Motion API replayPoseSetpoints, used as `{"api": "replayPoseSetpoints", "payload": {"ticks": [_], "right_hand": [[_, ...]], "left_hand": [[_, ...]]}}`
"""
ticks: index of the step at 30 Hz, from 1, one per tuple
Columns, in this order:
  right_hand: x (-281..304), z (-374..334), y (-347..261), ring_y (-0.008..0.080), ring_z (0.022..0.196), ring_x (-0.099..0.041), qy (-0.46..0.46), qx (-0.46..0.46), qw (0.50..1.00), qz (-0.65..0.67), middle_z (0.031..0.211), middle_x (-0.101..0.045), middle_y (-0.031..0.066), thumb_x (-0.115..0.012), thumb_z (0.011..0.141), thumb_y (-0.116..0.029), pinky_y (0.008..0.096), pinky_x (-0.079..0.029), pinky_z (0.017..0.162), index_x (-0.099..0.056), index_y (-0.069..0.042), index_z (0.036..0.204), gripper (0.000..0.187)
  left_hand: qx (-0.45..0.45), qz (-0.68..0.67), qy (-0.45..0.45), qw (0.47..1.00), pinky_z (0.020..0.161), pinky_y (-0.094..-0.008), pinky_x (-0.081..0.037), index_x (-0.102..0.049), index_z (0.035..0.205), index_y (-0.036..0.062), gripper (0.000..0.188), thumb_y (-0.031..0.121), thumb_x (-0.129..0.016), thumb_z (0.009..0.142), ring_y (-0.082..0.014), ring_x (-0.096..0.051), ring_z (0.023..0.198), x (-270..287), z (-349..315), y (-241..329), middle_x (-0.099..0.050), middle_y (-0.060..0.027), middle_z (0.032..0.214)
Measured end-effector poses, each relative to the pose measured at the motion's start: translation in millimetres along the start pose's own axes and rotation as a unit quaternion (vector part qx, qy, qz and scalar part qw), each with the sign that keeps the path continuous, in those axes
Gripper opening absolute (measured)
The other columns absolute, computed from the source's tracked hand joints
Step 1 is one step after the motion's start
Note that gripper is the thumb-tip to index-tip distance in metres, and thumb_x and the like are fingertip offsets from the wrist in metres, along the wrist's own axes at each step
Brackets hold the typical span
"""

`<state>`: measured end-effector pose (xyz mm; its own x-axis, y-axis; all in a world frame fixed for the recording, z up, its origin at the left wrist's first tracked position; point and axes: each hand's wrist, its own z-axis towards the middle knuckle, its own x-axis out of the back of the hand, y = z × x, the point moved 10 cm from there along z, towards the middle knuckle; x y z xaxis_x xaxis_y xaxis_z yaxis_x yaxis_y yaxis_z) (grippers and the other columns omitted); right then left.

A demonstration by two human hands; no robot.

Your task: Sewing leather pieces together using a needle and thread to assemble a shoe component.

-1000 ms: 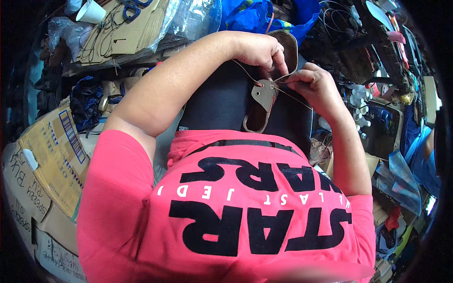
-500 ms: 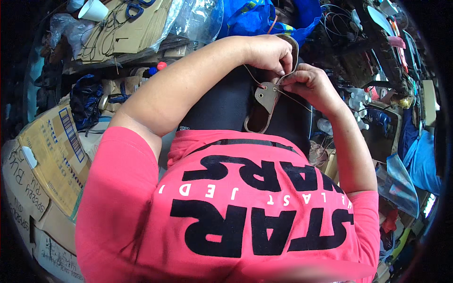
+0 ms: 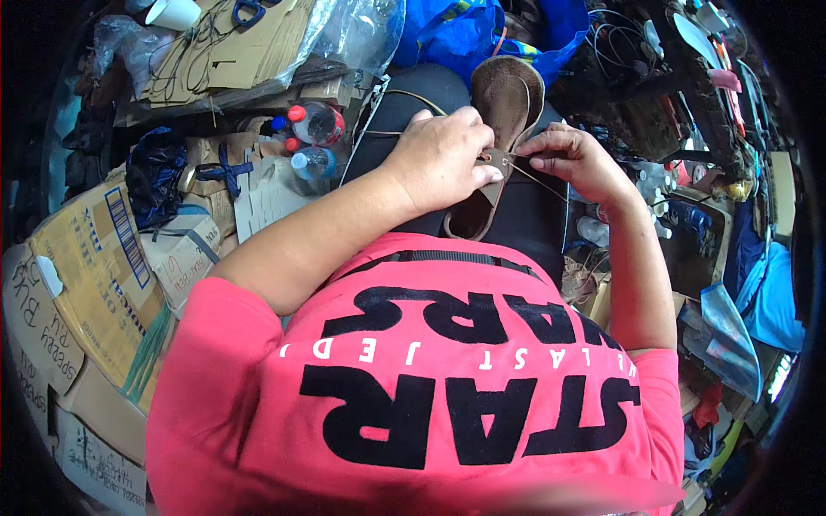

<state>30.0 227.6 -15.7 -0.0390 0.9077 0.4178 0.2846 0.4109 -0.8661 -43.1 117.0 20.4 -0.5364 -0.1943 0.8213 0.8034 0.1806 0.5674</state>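
Note:
A brown leather shoe sole (image 3: pixel 508 95) lies on my lap, over black trousers (image 3: pixel 533 224). My left hand (image 3: pixel 443 159) presses down on its near half, fingers curled at the edge. My right hand (image 3: pixel 572 159) pinches a thin thread (image 3: pixel 538 181) just beside the sole, where a small loop sits between the two hands. A tan strap (image 3: pixel 413 96) runs from the sole to the left behind my left hand. My pink printed shirt (image 3: pixel 447 378) fills the lower picture.
Plastic bottles with red and blue caps (image 3: pixel 314 138) stand left of my knee. Cardboard boxes (image 3: pixel 95 258) pile up at the left, flat cardboard pieces (image 3: pixel 224 52) and a white cup (image 3: pixel 172 13) behind. A blue bag (image 3: pixel 456 30) lies ahead; cluttered tools and a dark tray (image 3: pixel 688 241) at right.
Both hands have come closer together over the sole. My right hand has drawn the thread shorter and now pinches it right at the sole's edge.

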Motion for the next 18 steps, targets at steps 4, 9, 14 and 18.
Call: {"api": "replayPoseSetpoints", "payload": {"ticks": [4, 9, 14, 18], "right_hand": [[-4, 2, -5, 0.0171, 0.089, -0.058, -0.031, -0.007, 0.999, -0.02, 0.092, -0.062, 0.0047, -0.064, 0.083, -0.001, 0.0287, -0.046, 0.083, -0.07, -0.01, 0.105, 0.025], [-6, 3, -7, 0.0159, 0.086, -0.054, -0.055, -0.003, 0.997, -0.049, 0.088, -0.058, 0.0036, -0.062, 0.083, 0.0, 0.0276, -0.043, 0.082, -0.07, -0.012, 0.109, 0.029], [-7, 3, 2, 0.0147, 0.08, -0.049, -0.06, -0.007, 0.998, -0.004, 0.079, -0.049, 0.001, -0.062, 0.082, 0.001, 0.0265, -0.041, 0.078, -0.07, -0.014, 0.111, 0.033], [-9, 1, 5, 0.0133, 0.078, -0.05, -0.047, -0.005, 0.999, -0.01, 0.077, -0.05, 0.0, -0.063, 0.081, 0.003, 0.0254, -0.042, 0.076, -0.071, -0.014, 0.108, 0.033]], "left_hand": [[0.028, -0.036, 0.005, 0.999, 0.077, -0.0405, -0.041, -0.06, 0.09, 0.0096, 0.024, 0.025, -0.071, 0.076, -0.0264, -0.059, 0.087, -3, -6, -4, -0.059, -0.0046, 0.089], [-0.033, -0.039, 0.084, 0.995, 0.074, -0.0383, -0.038, -0.059, 0.089, 0.0114, 0.017, 0.016, -0.069, 0.076, -0.0252, -0.059, 0.085, 1, -18, 3, -0.059, -0.0044, 0.09], [-0.026, -0.029, 0.084, 0.996, 0.073, -0.0376, -0.037, -0.057, 0.084, 0.0113, 0.013, 0.015, -0.068, 0.077, -0.0248, -0.06, 0.08, 0, -18, 3, -0.061, -0.0038, 0.083], [-0.009, -0.047, 0.083, 0.995, 0.072, -0.0377, -0.037, -0.056, 0.081, 0.0108, 0.012, 0.016, -0.067, 0.079, -0.025, -0.061, 0.075, -3, -18, -3, -0.063, -0.0048, 0.077]]}}
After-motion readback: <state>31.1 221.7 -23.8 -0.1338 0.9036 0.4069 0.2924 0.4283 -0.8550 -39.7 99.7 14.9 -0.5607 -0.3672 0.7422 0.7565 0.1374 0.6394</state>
